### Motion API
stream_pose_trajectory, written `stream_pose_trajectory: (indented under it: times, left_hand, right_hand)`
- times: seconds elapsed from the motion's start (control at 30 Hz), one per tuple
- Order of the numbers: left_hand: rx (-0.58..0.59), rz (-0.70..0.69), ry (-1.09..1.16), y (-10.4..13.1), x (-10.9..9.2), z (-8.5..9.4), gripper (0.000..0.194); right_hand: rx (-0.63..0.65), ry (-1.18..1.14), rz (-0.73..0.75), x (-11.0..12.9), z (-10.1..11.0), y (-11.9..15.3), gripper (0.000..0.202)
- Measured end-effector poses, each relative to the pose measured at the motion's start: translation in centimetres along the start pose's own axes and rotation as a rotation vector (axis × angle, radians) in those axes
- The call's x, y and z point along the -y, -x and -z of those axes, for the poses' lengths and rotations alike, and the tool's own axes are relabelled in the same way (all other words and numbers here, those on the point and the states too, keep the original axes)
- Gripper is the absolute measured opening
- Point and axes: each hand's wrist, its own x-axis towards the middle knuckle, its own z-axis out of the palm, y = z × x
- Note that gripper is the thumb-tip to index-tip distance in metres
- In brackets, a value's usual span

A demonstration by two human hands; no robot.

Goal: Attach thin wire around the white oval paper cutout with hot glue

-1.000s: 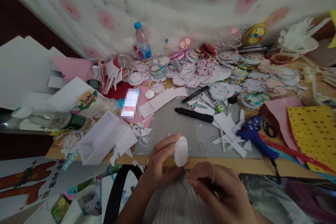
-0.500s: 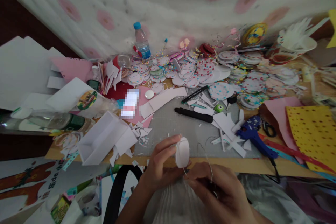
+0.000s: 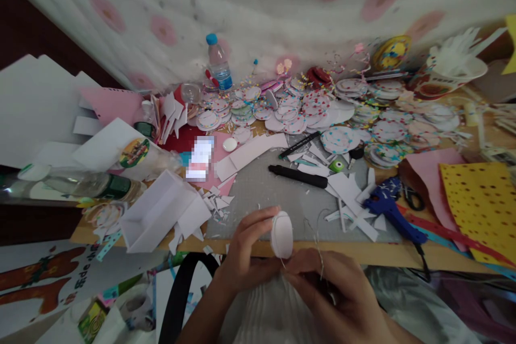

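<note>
Currently I have the left hand (image 3: 248,250) with its grip spread only as far as a small white disc (image 3: 282,235), holding it nearly upright at the near edge of the worktop (image 3: 363,255). With the right hand (image 3: 330,285), just beside it, my grip is pinched tight on a thin cord (image 3: 319,247) that runs to the disc's lower edge, a loose length looping over the grey mat (image 3: 256,196). Beyond lies a black marker (image 3: 297,176); a blue glue gun (image 3: 397,215) rests off to the right.
</note>
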Motion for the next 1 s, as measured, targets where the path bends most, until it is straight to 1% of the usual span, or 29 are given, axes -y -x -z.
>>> stream_pose_trajectory:
  times: [0.13, 0.33, 0.43, 0.57, 0.7, 1.0]
  left_hand:
    - [0.000, 0.012, 0.003, 0.0, 0.0, 0.0, 0.075]
    - [0.034, 0.019, -0.016, -0.1, 0.0, 0.1, 0.076]
    - [0.034, 0.046, -0.016, -0.3, -0.1, 0.1, 0.074]
    - [0.008, 0.102, -0.019, -0.5, -0.3, 0.0, 0.070]
    - [0.003, 0.126, -0.006, -0.8, -0.5, 0.0, 0.072]
    - [0.013, 0.136, 0.006, -0.8, -0.5, 0.1, 0.073]
  right_hand:
    - [-0.002, -0.002, 0.001, 0.0, 0.0, 0.2, 0.012]
    - [0.020, 0.003, -0.002, 0.1, 0.2, 0.1, 0.012]
    - [0.013, 0.008, -0.007, 0.1, 0.2, 0.0, 0.013]
    - [0.044, -0.005, -0.077, -0.1, 0.1, 0.2, 0.011]
    - [0.041, -0.069, -0.131, -0.7, 0.1, 0.6, 0.006]
    - [0.026, -0.023, -0.078, -1.4, 0.3, 1.1, 0.007]
